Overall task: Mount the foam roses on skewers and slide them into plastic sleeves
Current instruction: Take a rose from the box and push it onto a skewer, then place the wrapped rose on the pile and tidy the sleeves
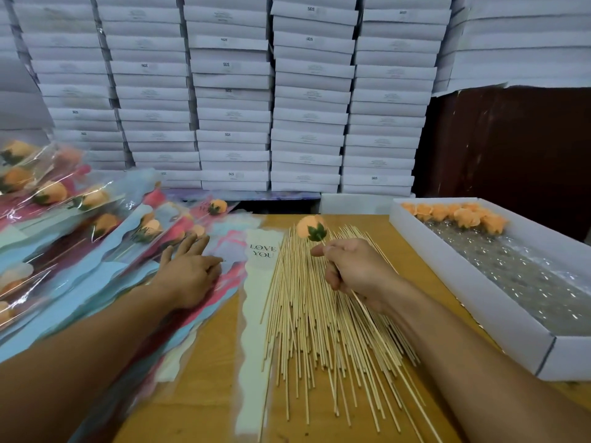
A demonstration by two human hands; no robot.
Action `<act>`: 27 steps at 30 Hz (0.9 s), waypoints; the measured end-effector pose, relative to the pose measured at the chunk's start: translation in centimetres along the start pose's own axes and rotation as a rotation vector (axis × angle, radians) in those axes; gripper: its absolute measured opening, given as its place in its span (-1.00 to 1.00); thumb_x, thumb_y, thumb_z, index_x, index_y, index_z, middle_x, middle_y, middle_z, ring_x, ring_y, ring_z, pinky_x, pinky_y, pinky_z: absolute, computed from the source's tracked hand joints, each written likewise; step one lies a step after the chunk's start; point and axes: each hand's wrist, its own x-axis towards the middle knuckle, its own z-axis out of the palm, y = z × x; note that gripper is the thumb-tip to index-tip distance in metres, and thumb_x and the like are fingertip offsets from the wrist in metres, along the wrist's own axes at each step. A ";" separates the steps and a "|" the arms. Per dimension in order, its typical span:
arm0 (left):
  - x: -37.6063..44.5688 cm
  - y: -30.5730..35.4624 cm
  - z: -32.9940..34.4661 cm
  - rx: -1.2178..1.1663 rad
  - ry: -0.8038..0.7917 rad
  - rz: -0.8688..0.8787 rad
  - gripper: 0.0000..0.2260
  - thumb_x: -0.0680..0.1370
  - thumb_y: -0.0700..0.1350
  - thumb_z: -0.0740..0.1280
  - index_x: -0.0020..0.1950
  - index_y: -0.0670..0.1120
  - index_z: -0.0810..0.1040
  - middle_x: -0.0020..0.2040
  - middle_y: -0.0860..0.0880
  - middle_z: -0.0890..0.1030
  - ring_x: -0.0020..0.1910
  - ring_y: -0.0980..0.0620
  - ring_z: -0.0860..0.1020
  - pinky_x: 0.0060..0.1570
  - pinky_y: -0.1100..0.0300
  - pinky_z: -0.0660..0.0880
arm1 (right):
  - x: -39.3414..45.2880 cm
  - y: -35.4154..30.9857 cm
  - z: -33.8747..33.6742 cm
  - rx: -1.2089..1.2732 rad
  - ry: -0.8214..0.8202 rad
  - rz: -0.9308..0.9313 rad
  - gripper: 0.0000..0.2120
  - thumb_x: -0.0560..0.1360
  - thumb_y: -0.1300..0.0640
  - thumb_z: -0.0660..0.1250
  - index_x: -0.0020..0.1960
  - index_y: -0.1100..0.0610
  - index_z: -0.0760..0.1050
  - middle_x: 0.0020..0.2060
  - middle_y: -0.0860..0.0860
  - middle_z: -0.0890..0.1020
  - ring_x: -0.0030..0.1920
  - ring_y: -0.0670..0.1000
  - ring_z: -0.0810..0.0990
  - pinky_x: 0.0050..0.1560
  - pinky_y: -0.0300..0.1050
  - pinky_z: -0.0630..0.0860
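A: Where is the mounted rose?
B: The orange foam rose (311, 227), green calyx toward the camera, sits on a skewer (367, 318) gripped in the right hand (355, 273), fingers curled tight around the stick just below the bloom. It is held above the loose skewers (323, 330) fanned across the table.

A: And the left hand?
B: The left hand (188, 276) lies on the stack of plastic sleeves (224, 276), fingers mostly extended; whether the thumb pinches a sleeve cannot be told.

A: What lies nearby?
B: A cream sleeve printed "LOVE YOU" (260, 273) lies flat between the stack and the skewers. Finished sleeved roses (64, 199) are piled at far left. A white tray (499, 308) at right holds unmounted roses (460, 215) at its far end, on bubble wrap.

A: The surface and room?
B: A tan wooden table (204, 388); behind it, stacked white boxes (310, 100) form a wall, with a dark brown panel (511, 139) at right.

A: Any limits?
B: The box labels are too blurred to read in full, and the pile at left is cut off.
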 end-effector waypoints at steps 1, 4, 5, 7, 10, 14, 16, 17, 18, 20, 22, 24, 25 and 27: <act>-0.1 0.0 -0.4 -0.009 0.017 0.003 -0.61 0.69 0.12 0.03 0.47 0.13 0.42 0.65 -0.04 -0.01 0.62 -0.06 -0.12 0.51 -0.18 -0.03 | 0.0 0.0 0.0 0.001 -0.003 0.005 -0.75 0.69 0.10 0.11 0.08 0.03 0.58 -0.51 -0.02 0.55 -0.53 -0.06 0.35 -0.42 -0.11 0.29; -0.9 0.2 -1.8 -0.070 0.101 0.012 -0.65 0.69 0.03 0.09 0.38 -0.02 0.53 0.63 -0.10 0.09 0.60 -0.10 -0.02 0.44 -0.22 0.23 | 0.0 -0.2 0.1 0.017 0.005 0.030 -0.76 0.67 0.13 0.12 0.05 0.10 0.57 -0.52 -0.02 0.52 -0.55 -0.07 0.37 -0.48 -0.16 0.26; -1.3 0.5 -2.2 -0.091 0.135 0.020 -0.66 0.69 0.00 0.10 0.34 -0.06 0.55 0.62 -0.14 0.12 0.59 -0.12 0.01 0.40 -0.22 0.28 | 0.0 -0.2 0.2 0.037 0.018 0.046 -0.76 0.66 0.15 0.11 0.04 0.12 0.56 -0.53 -0.01 0.51 -0.55 -0.07 0.38 -0.49 -0.16 0.25; -2.2 1.7 -2.8 -0.114 0.197 0.034 -0.67 0.69 -0.03 0.09 0.30 -0.11 0.56 0.60 -0.18 0.17 0.58 -0.14 0.03 0.39 -0.20 0.31 | 0.0 -0.3 0.4 0.118 0.035 0.095 -0.77 0.66 0.17 0.09 0.03 0.16 0.52 -0.54 -0.01 0.48 -0.54 -0.04 0.39 -0.48 -0.15 0.26; -3.8 4.2 -3.7 -0.093 0.258 0.029 -0.66 0.70 -0.01 0.08 0.35 -0.08 0.52 0.60 -0.16 0.17 0.56 -0.13 0.04 0.34 -0.14 0.34 | -0.2 -0.6 0.8 0.245 0.016 0.168 -0.78 0.67 0.17 0.05 0.03 0.14 0.47 -0.56 -0.05 0.39 -0.56 -0.05 0.35 -0.55 -0.21 0.25; -5.9 7.7 -5.1 0.100 0.310 0.016 -0.76 0.68 -0.03 0.11 0.22 -0.05 0.51 0.63 -0.08 0.04 0.55 -0.11 0.02 0.00 -0.04 0.53 | -0.5 -0.9 1.1 0.308 -0.007 0.181 -0.82 0.71 0.07 0.09 0.07 0.11 0.43 -0.57 -0.09 0.38 -0.57 -0.09 0.31 -0.61 -0.26 0.17; -6.8 9.3 -5.6 0.148 0.345 0.026 -0.78 0.68 -0.04 0.11 0.19 -0.06 0.48 0.64 -0.07 -0.01 0.55 -0.12 0.01 -0.12 -0.02 0.55 | -0.5 -0.9 1.1 0.332 -0.023 0.177 -0.79 0.70 -0.07 0.14 0.10 0.06 0.40 -0.53 -0.06 0.46 -0.57 -0.10 0.30 -0.62 -0.25 0.17; -7.2 10.0 -5.6 0.154 0.371 0.036 -0.79 0.68 -0.04 0.11 0.20 -0.06 0.47 0.64 -0.08 -0.02 0.55 -0.12 0.01 -0.16 -0.02 0.55 | -0.5 -0.9 1.0 0.338 -0.040 0.177 -0.77 0.68 -0.13 0.18 0.15 0.03 0.39 -0.46 -0.03 0.57 -0.56 -0.11 0.30 -0.62 -0.26 0.17; -7.7 10.8 -5.6 0.157 0.401 0.050 -0.78 0.68 -0.05 0.11 0.23 -0.07 0.46 0.64 -0.09 -0.02 0.56 -0.13 0.02 -0.18 -0.01 0.56 | -0.5 -0.9 1.0 0.341 -0.059 0.178 -0.71 0.65 -0.17 0.22 0.20 0.01 0.38 -0.35 0.03 0.68 -0.56 -0.11 0.30 -0.63 -0.27 0.16; -8.6 12.1 -5.3 0.143 0.459 0.104 -0.78 0.67 -0.07 0.15 0.25 -0.10 0.46 0.64 -0.12 0.00 0.56 -0.16 0.06 -0.24 -0.01 0.57 | -0.5 -0.9 1.0 0.352 -0.076 0.174 -0.63 0.59 -0.19 0.32 0.22 0.04 0.39 -0.16 0.16 0.75 -0.58 -0.12 0.30 -0.64 -0.29 0.16; -9.6 13.4 -5.0 0.110 0.486 0.164 -0.79 0.66 -0.09 0.19 0.25 -0.11 0.48 0.64 -0.15 0.04 0.55 -0.18 0.11 -0.30 -0.01 0.57 | -0.4 -0.9 1.1 0.405 -0.063 0.152 -0.68 0.56 -0.07 0.42 0.14 0.11 0.43 -0.14 0.17 0.74 -0.60 -0.13 0.30 -0.66 -0.31 0.16; -10.3 14.1 -4.4 0.075 0.448 0.223 -0.72 0.67 -0.02 0.15 0.33 -0.06 0.45 0.64 -0.14 0.01 0.57 -0.18 0.10 -0.16 -0.04 0.60 | -0.2 -0.8 1.0 0.480 -0.007 0.113 -0.74 0.53 0.15 0.47 0.05 0.14 0.39 -0.23 0.11 0.64 -0.61 -0.13 0.29 -0.68 -0.31 0.15; -10.5 14.4 -4.1 0.024 0.389 0.243 -0.63 0.68 0.07 0.05 0.43 -0.02 0.38 0.65 -0.11 -0.05 0.58 -0.16 0.05 0.06 -0.07 0.57 | -0.2 -0.7 1.0 0.508 0.029 0.095 -0.72 0.51 0.25 0.47 0.01 0.12 0.35 -0.27 0.08 0.56 -0.61 -0.13 0.29 -0.68 -0.31 0.14; -10.5 14.6 -4.1 -0.228 0.248 0.178 -0.33 0.58 0.33 -0.15 0.60 0.02 0.11 0.64 -0.06 -0.15 0.59 -0.10 -0.06 0.46 -0.07 0.23 | -0.2 -0.8 0.8 0.536 0.066 0.078 -0.66 0.49 0.35 0.46 -0.01 0.10 0.32 -0.31 0.04 0.48 -0.62 -0.13 0.28 -0.68 -0.32 0.12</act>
